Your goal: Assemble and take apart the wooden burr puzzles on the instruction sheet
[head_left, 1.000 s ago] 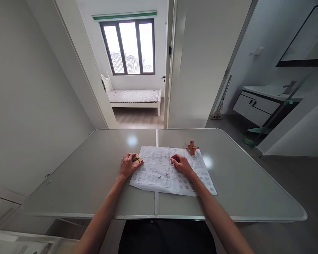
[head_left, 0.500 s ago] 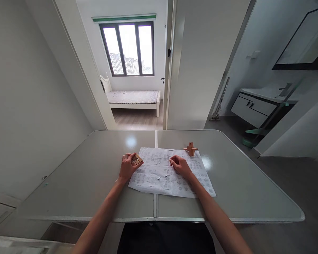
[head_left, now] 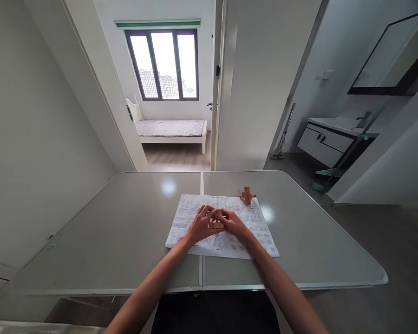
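A small wooden block puzzle (head_left: 216, 225), its face divided into squares, is held above the middle of a printed paper sheet (head_left: 187, 204). My left hand (head_left: 197, 227) wraps around its left side and underside, fingers reaching over the top. From the right, my right hand (head_left: 234, 222) is closed against the puzzle's upper right part, its fingertips meeting those of my left hand. Much of the puzzle is covered by the fingers. At the sheet's top right corner stands a cross-shaped wooden interlocking puzzle (head_left: 247, 196), apart from both hands.
The glossy grey table (head_left: 132, 232) has a pale seam (head_left: 201, 271) down its centre and rounded corners. Beyond it are a doorway with a bed (head_left: 174, 127) and a window. To the right, a washbasin cabinet (head_left: 329, 141) and a mop stand in another room.
My left hand has carried the wooden block puzzle rightward over the sheet. My right hand has come left onto it. Small silvery bits seen earlier on the paper are now hidden by the hands.
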A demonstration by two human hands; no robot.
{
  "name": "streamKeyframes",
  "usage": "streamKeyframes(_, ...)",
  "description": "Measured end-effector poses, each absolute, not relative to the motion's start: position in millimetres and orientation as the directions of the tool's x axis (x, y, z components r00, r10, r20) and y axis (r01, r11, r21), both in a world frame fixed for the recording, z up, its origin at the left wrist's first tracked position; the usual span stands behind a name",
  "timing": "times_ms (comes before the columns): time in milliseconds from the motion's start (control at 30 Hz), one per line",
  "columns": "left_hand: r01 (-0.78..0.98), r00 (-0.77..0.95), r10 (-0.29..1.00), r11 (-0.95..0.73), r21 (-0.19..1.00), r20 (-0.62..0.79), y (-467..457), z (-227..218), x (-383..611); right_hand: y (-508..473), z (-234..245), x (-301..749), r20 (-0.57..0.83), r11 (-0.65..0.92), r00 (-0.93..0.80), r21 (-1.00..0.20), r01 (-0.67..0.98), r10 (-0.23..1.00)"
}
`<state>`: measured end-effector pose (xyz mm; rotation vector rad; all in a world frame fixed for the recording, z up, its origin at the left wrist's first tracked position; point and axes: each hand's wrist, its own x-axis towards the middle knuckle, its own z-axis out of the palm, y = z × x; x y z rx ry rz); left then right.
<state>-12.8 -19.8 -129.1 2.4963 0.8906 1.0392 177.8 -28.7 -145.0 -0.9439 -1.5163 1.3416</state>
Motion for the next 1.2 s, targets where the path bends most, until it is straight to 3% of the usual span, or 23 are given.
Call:
streamKeyframes(367,0.293,0.417,0.758,-0.635,0.715,0.502,-24,-139,-17,-29,-148,176,0.119,0.126,-0.258,-0.992,0.012,0.959)
streamKeyframes(467,0.144,0.324,0.86,-0.456,0.878,0.394,-19,-140,-17,-28,-148,177,0.095,0.098,-0.222,-0.995,0.002,0.97)
streamKeyframes(567,-0.171,0.25,0.955,-0.116,0.978,0.157,-12,-138,-20,-28,-149,178,0.069,0.064,-0.181,-0.997,-0.032,0.981)
streamKeyframes(667,-0.517,0.243,0.968,0.18,0.837,-0.058,-6,-134,-28,-26,-152,178,0.057,0.046,-0.148,-0.996,-0.078,0.987)
streamKeyframes(767,-0.684,0.292,0.937,0.345,0.643,-0.192,-3,-131,-36,-23,-155,178,0.052,0.032,-0.132,-0.989,-0.146,0.99)
streamKeyframes(933,-0.732,0.319,0.903,0.428,0.531,-0.289,-3,-130,-37,-21,-156,178,0.017,-0.004,-0.1,-0.979,-0.206,0.995)
streamKeyframes(1200,-0.687,0.382,0.886,0.462,0.56,-0.263,-5,-131,-32,-23,-152,178,0.03,0.004,-0.113,-0.975,-0.222,0.993)
